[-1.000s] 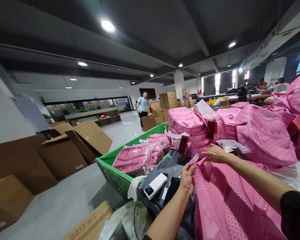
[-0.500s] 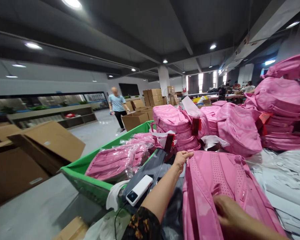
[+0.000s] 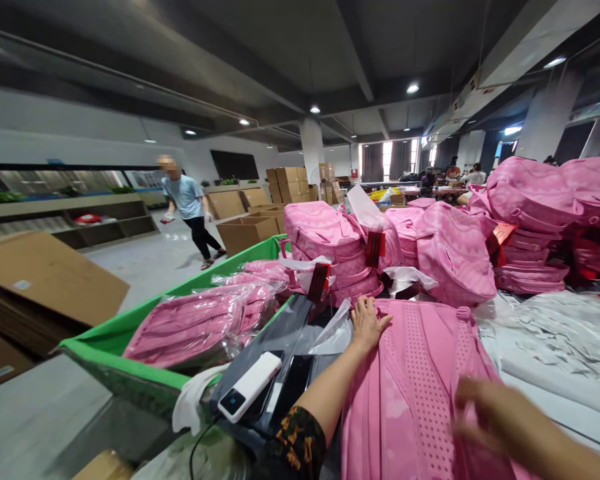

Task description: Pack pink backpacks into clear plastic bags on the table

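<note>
Two hands are working at a pink backpack (image 3: 415, 393) in the lower right of the frame.
The left hand (image 3: 367, 323) is resting on its upper left corner, thumb spread, though whether it is gripping cannot be told; the right hand (image 3: 495, 417) is blurring over its right side, its grip unclear. A white device (image 3: 250, 387) is lying at lower centre, beside a green-rimmed bin (image 3: 87, 345).

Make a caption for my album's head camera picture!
Left hand at the corner of a pink backpack, near a green bin of wrapped bags.
</note>
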A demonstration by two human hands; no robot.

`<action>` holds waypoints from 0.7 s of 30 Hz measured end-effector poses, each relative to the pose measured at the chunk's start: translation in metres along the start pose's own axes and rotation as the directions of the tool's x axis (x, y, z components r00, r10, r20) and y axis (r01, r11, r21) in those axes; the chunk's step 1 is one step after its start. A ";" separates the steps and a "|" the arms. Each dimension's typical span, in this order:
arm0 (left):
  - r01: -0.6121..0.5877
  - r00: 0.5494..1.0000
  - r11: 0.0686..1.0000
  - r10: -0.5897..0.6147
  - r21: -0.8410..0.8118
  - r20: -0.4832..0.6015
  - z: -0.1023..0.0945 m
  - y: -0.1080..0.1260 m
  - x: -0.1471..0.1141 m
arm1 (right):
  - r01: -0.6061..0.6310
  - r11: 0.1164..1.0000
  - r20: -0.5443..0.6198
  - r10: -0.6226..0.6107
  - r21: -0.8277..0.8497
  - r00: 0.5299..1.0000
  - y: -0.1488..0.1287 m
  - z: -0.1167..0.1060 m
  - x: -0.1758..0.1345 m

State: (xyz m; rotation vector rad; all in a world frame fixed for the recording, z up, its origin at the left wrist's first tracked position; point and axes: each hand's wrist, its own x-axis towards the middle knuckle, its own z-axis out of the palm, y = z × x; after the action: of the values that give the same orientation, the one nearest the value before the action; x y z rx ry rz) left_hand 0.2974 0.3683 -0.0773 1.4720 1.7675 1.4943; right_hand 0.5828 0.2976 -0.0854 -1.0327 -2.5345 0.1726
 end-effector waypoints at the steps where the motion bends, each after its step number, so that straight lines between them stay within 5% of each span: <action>1: -0.070 0.998 0.989 0.071 0.134 0.000 0.001 0.005 -0.001 | -0.128 0.989 -0.083 0.122 -0.072 0.989 0.015 -0.019 0.020; 3: -0.256 0.966 0.883 0.247 0.393 0.074 0.006 0.018 0.001 | -0.367 0.912 -0.226 0.325 -0.183 0.919 0.046 -0.047 0.063; 6: -0.552 0.832 0.689 0.417 0.470 0.366 0.029 0.038 0.008 | -0.526 0.842 -0.198 0.499 -0.117 0.843 0.074 -0.058 0.108; 11: -0.796 0.540 0.567 0.505 0.213 0.674 0.092 0.062 0.025 | -0.326 0.923 -0.270 0.373 0.204 0.888 0.071 -0.048 0.097; 14: -0.898 0.326 0.437 0.569 0.059 0.755 0.117 0.078 0.028 | -0.192 0.822 -0.294 0.395 0.537 0.870 0.068 -0.056 0.064; 16: -0.943 0.239 0.330 0.603 0.035 0.761 0.119 0.091 0.024 | -0.173 0.761 -0.295 0.436 0.625 0.850 0.071 -0.064 0.047; 18: -0.967 0.215 0.242 0.622 0.077 0.753 0.109 0.103 0.012 | -0.155 0.728 -0.335 0.480 0.668 0.811 0.077 -0.067 0.037; 21: -0.917 0.382 0.304 0.486 0.257 0.786 0.083 0.110 -0.022 | -0.119 0.645 -0.363 0.563 0.755 0.743 0.084 -0.059 0.040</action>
State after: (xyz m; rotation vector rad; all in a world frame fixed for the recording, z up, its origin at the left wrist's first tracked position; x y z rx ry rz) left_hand 0.4228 0.3745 -0.0167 3.0961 1.2086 0.3633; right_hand 0.6352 0.3835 -0.0403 -1.0378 -1.4590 0.7492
